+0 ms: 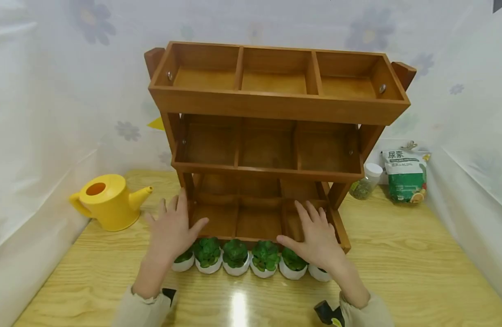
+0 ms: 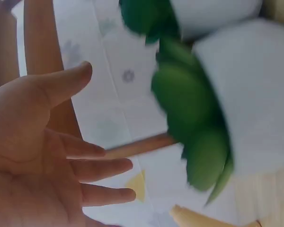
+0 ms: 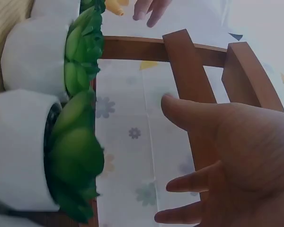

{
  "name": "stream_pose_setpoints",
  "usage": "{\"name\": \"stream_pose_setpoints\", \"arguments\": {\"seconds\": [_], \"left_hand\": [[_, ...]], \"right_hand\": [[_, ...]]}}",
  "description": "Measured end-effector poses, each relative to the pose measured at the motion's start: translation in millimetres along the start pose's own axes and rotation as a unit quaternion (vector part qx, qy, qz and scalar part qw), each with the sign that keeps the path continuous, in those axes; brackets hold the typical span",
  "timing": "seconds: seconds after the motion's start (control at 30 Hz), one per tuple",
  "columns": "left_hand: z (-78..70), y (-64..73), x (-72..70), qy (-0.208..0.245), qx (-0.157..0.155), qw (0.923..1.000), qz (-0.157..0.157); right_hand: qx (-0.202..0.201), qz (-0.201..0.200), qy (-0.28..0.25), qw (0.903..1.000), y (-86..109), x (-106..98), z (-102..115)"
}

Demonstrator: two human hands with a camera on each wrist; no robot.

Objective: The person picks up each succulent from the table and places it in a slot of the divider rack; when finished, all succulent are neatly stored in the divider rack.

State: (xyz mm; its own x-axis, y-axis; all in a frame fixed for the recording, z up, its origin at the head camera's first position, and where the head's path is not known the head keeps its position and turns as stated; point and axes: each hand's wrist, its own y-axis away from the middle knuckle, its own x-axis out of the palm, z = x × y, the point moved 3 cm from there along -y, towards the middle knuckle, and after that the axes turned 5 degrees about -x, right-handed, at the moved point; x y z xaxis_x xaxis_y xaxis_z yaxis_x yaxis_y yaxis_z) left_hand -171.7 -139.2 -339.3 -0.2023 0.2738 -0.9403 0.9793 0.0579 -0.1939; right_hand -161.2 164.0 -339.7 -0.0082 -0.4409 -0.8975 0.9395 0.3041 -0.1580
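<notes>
Before the person, on the near part of the pale wood-grain counter [image 1: 406,277], the head view shows a row of six leafy green succulents in small white pots [image 1: 236,263], upright and set close together. Its long axis runs left to right along the near edge of a brown wooden rack with tiered, divided trays [image 1: 275,107], whose own long axis lies the same way, trays open upward. Both hands hold nothing: the left hand [image 1: 173,229] is spread wide at the row's left end, the right hand [image 1: 316,236] likewise at its right end, each partly covering the end pots. Farther left stands a rounded yellow plastic watering can [image 1: 113,206], its spout pointing right.

From the left wrist, the palm shows bare, thumb held away from the fingers and apart from the nearest succulent. Leaves and pots lie sideways there, since the view is tilted.

From the right wrist, that hand also has thumb and fingers well separated, apart from the leaves; whether it meets the rack cannot be told. The step in hand seems to be positioning, with no pot gripped yet; picking one would call for lowering a hand and closing its fingers around the white sides.
</notes>
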Motion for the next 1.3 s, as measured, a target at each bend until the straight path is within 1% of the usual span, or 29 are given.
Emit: {"name": "stream_pose_setpoints", "arguments": {"seconds": [0.07, 0.1, 0.17, 0.23, 0.3, 0.37, 0.47, 0.5, 0.53, 0.57, 0.7, 0.77, 0.8, 0.87, 1.03, 1.13, 1.27, 1.3], "left_hand": [[6.9, -8.6, -4.2, 0.041, -0.010, 0.9990, 0.013], [10.4, -14.1, -6.1, 0.069, -0.013, 0.9973, 0.022], [17.3, -27.3, -9.4, 0.124, -0.012, 0.9916, 0.035], [25.2, -40.5, -12.2, 0.173, -0.009, 0.9840, 0.043], [33.1, -51.8, -14.7, 0.231, -0.011, 0.9717, 0.049], [41.4, -59.5, -16.7, 0.284, -0.020, 0.9571, 0.056], [49.9, -66.3, -18.5, 0.360, -0.033, 0.9292, 0.076], [51.8, -67.7, -18.7, 0.377, -0.036, 0.9219, 0.082], [53.0, -68.9, -19.0, 0.388, -0.037, 0.9168, 0.086], [53.8, -70.2, -19.0, 0.395, -0.037, 0.9138, 0.088], [54.3, -76.1, -17.0, 0.403, -0.029, 0.9096, 0.095], [54.7, -79.3, -15.0, 0.404, -0.024, 0.9094, 0.096], [55.0, -81.0, -13.7, 0.404, -0.020, 0.9092, 0.098], [55.9, -83.8, -11.7, 0.410, -0.015, 0.9065, 0.099], [57.1, -89.3, -10.1, 0.413, -0.012, 0.9061, 0.089], [56.7, -91.3, -10.6, 0.404, -0.008, 0.9115, 0.079], [56.8, -94.4, -11.1, 0.378, -0.006, 0.9237, 0.060], [56.9, -95.2, -11.0, 0.372, -0.005, 0.9266, 0.054]], "right_hand": [[-0.005, -0.016, -0.020, 0.9997, 0.8, -3, -5], [-0.007, -0.029, -0.027, 0.9992, 1.3, -4, -8], [-0.013, -0.058, -0.045, 0.9972, 3.3, -8, -15], [-0.018, -0.084, -0.056, 0.9947, 6.2, -12, -23], [-0.020, -0.106, -0.056, 0.9926, 9.7, -16, -31], [-0.018, -0.121, -0.060, 0.9907, 13.6, -22, -38], [-0.005, -0.140, -0.059, 0.9884, 20.8, -29, -48], [0.001, -0.143, -0.063, 0.9877, 23.2, -31, -51], [0.006, -0.145, -0.068, 0.9871, 25.6, -32, -54], [0.009, -0.148, -0.072, 0.9864, 28.0, -33, -57], [0.021, -0.146, -0.090, 0.9850, 37.3, -32, -69], [0.029, -0.138, -0.095, 0.9854, 42.1, -29, -75], [0.036, -0.131, -0.098, 0.9858, 44.5, -27, -78], [0.053, -0.113, -0.108, 0.9862, 48.8, -24, -82], [0.089, -0.062, -0.134, 0.9851, 60.8, -14, -91], [0.106, -0.041, -0.145, 0.9827, 71.0, -8, -97], [0.131, -0.012, -0.166, 0.9773, 83.0, 2, -105], [0.130, -0.006, -0.172, 0.9765, 85.3, 4, -106]]}}
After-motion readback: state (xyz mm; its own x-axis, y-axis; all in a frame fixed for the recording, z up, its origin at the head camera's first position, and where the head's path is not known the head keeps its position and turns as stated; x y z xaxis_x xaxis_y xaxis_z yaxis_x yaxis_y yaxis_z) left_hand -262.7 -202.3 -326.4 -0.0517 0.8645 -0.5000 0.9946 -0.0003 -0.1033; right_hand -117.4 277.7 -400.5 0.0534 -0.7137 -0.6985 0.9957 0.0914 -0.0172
